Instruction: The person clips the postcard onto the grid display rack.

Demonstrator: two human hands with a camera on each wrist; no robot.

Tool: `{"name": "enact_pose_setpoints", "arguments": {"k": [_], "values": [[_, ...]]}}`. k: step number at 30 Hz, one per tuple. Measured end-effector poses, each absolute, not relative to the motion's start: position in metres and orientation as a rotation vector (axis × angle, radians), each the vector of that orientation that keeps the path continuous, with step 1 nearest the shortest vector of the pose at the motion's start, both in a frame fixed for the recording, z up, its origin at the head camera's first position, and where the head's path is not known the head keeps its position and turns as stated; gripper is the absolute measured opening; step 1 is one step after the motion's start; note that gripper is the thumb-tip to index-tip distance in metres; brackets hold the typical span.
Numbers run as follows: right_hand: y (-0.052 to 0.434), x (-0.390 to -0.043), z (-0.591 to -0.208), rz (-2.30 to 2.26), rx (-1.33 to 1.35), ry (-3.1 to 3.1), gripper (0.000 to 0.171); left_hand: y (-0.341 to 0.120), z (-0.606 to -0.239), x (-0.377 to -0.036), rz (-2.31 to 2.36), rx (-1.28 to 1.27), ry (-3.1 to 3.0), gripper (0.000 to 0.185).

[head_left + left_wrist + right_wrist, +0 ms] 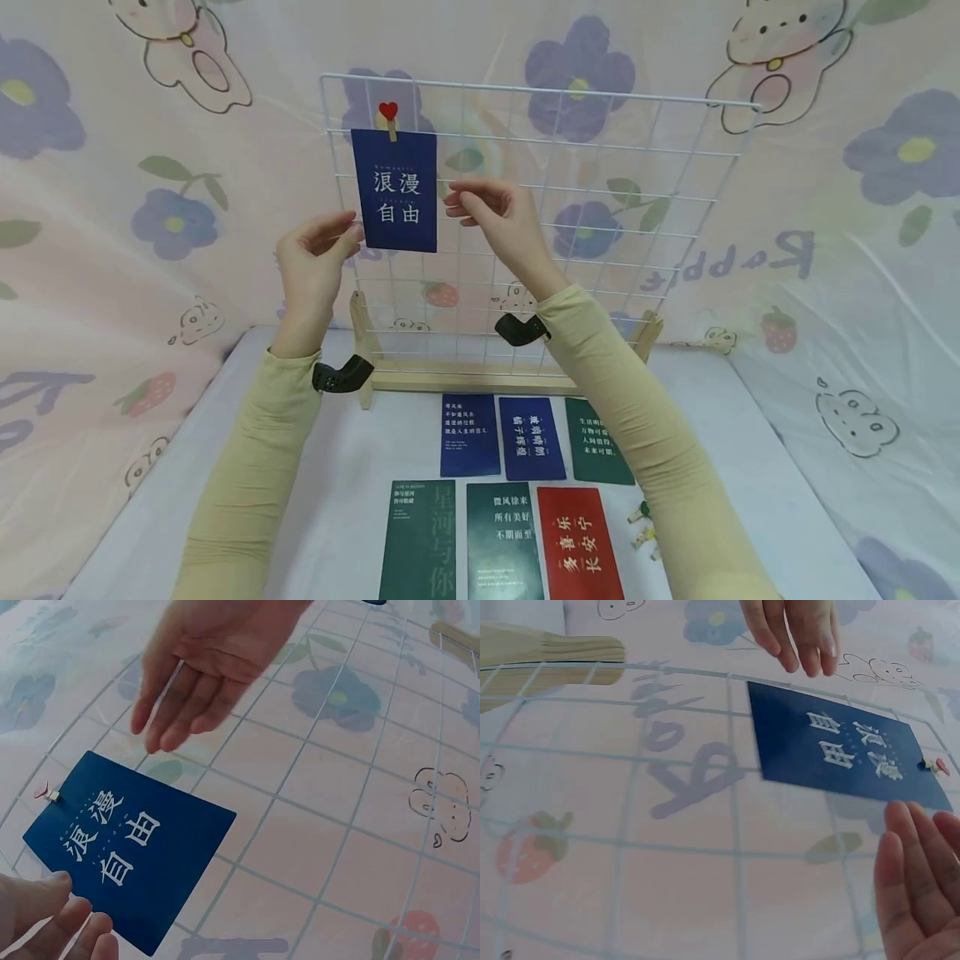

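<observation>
A dark blue card with white characters hangs at the upper left of a white wire grid. A wooden clothespin with a red heart clips its top edge to the grid. At the card's left edge is my left hand, fingers loosely bent; whether the fingertips touch the card I cannot tell. My right hand hovers just off the card's right edge with relaxed fingers and holds nothing. In the left wrist view the right hand is apart from the card.
The grid stands in a wooden base. On the white table before it lie blue cards, a green card, tall green cards and a red card. Small clothespins lie beside the right forearm. Patterned cloth hangs behind.
</observation>
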State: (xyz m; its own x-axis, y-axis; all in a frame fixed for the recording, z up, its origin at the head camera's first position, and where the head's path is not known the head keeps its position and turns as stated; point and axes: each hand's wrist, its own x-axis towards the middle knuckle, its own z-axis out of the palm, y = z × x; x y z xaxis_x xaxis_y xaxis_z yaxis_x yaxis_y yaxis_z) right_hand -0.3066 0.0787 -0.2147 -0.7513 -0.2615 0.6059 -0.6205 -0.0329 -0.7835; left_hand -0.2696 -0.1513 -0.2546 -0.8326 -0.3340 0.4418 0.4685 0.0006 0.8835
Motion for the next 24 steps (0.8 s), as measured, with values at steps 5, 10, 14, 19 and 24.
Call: {"name": "enact_pose_setpoints", "arguments": {"k": [5, 10, 14, 19, 24], "values": [[0.098, -0.304, -0.238, 1.911, 0.933, -2.024, 0.027, -0.148, -0.266, -0.259, -1.969, -0.197, -1.775, 0.03], [0.115, -0.298, -0.255, 1.951, 0.909, -2.032, 0.029, -0.146, -0.275, -0.249, -2.089, -0.281, -1.818, 0.035], [0.128, -0.293, -0.27, 1.945, 0.904, -2.063, 0.03, -0.142, -0.285, -0.245, -2.136, -0.352, -1.825, 0.035], [0.142, -0.285, -0.284, 1.938, 0.899, -2.14, 0.031, -0.136, -0.299, -0.244, -2.119, -0.378, -1.926, 0.035], [0.158, -0.276, -0.303, 1.923, 0.866, -2.22, 0.03, -0.132, -0.319, -0.243, -2.104, -0.343, -2.074, 0.039]]}}
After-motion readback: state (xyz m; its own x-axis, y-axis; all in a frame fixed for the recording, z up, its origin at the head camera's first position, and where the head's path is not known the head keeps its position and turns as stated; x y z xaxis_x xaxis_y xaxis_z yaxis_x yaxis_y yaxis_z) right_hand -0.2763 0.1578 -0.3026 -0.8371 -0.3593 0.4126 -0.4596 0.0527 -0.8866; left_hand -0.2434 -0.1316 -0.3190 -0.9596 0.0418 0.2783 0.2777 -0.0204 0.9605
